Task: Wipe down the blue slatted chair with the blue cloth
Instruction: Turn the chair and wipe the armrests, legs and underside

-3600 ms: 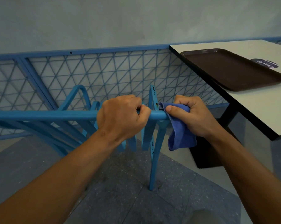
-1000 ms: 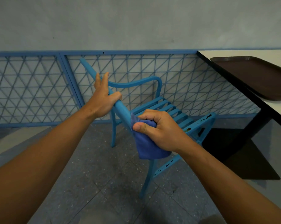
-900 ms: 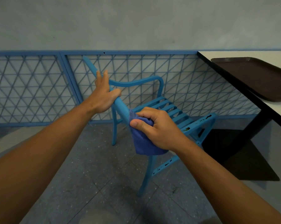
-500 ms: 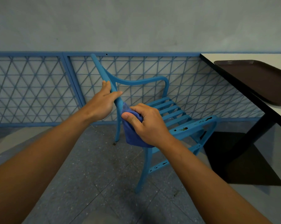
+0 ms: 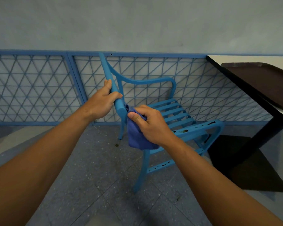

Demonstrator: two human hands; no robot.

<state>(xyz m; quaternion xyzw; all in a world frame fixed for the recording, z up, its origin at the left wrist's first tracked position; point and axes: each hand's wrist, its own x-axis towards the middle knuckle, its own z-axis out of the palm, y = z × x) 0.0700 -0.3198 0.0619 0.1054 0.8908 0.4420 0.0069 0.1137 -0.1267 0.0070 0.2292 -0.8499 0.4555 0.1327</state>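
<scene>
Two bare forearms, no sleeves, left hand (image 5: 101,101), right hand (image 5: 151,124)

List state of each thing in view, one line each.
chair: on the floor, top rail held, near armrest chipped
blue cloth: bunched, pressed at the near end of the top rail
left hand: grips the top rail
right hand: grips the cloth
brown tray: flat on the table, empty where visible

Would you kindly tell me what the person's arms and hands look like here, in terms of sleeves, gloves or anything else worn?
Both arms are bare along all that shows, with no sleeve in view. The left hand and the right hand wear no gloves, and no ring, watch, bracelet or marking is visible on either hand or wrist.
</scene>
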